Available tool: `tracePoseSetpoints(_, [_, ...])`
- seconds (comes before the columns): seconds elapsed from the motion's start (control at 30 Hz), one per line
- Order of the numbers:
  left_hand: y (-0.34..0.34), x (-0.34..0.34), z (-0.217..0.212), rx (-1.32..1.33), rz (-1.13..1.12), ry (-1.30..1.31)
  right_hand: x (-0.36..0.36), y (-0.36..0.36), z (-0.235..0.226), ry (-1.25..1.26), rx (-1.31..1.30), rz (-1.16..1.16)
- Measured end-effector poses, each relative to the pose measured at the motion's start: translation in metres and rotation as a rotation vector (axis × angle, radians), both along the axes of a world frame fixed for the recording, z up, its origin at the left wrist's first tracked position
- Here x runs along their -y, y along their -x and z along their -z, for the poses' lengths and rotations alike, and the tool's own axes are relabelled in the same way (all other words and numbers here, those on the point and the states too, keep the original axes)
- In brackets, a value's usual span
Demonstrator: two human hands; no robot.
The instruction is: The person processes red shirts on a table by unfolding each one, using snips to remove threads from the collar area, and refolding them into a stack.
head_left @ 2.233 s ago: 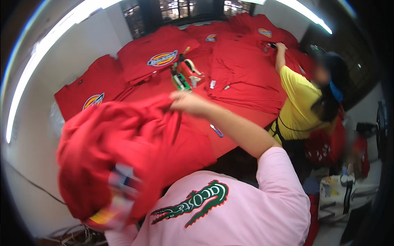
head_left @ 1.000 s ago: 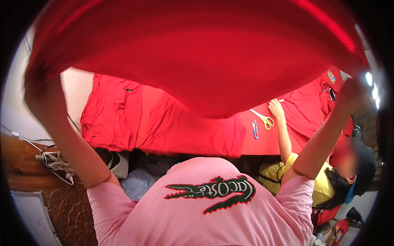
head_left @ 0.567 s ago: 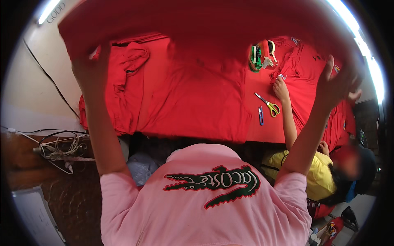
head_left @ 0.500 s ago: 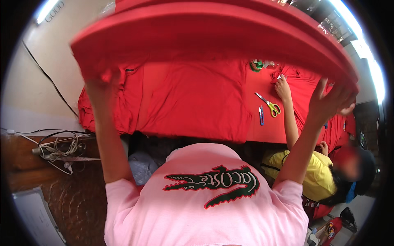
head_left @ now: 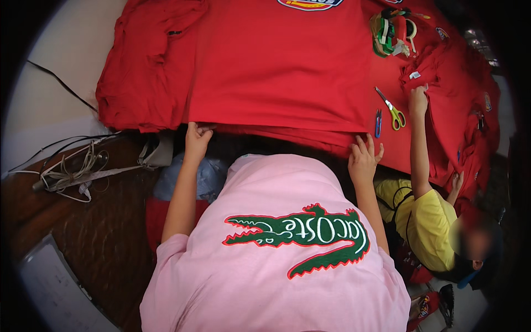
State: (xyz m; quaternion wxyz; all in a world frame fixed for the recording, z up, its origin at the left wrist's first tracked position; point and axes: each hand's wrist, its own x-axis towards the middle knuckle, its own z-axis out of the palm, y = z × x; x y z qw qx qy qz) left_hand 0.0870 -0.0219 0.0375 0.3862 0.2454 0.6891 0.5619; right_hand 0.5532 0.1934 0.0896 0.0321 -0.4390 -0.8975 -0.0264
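A red T-shirt [head_left: 282, 72] lies spread on the table in front of me, its bottom hem along the near edge. My left hand [head_left: 197, 141] pinches the hem's left corner between thumb and fingers. At the right corner, my right hand [head_left: 364, 157] grips the hem with its thumb side, the other fingers fanned out. Part of a printed badge [head_left: 311, 3] shows on the shirt at the top of the view. More red cloth hangs beneath the hem.
Crumpled red shirts [head_left: 144, 72] lie left. Right are yellow-handled scissors [head_left: 395, 117], blue thread snips [head_left: 378, 123] and a green container [head_left: 381, 36] with tape. Beside me, a person in yellow [head_left: 428, 232] handles red garments [head_left: 442, 127]. Tangled cables [head_left: 72, 171] lie at left.
Both my hands have come down from high up, bringing the raised red T-shirt flat onto the table. The view has tilted, and the co-worker's hand still holds red cloth.
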Motion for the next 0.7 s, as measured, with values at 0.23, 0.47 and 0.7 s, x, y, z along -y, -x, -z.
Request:
tracePoseSetpoints(0.23, [-0.006,0.006,-0.012,0.090,-0.118,-0.011,-0.010,0.011,0.012,0.068,-0.237,0.051])
tracePoseSetpoints(0.47, [-0.033,-0.032,-0.020,0.396,-0.115,-0.237,-0.013,0.148,0.021,0.111,-0.354,-0.455])
tracePoseSetpoints(0.7, [-0.060,-0.078,-0.009,-0.289,0.168,0.089,-0.062,0.164,-0.024,0.041,-0.827,-0.076])
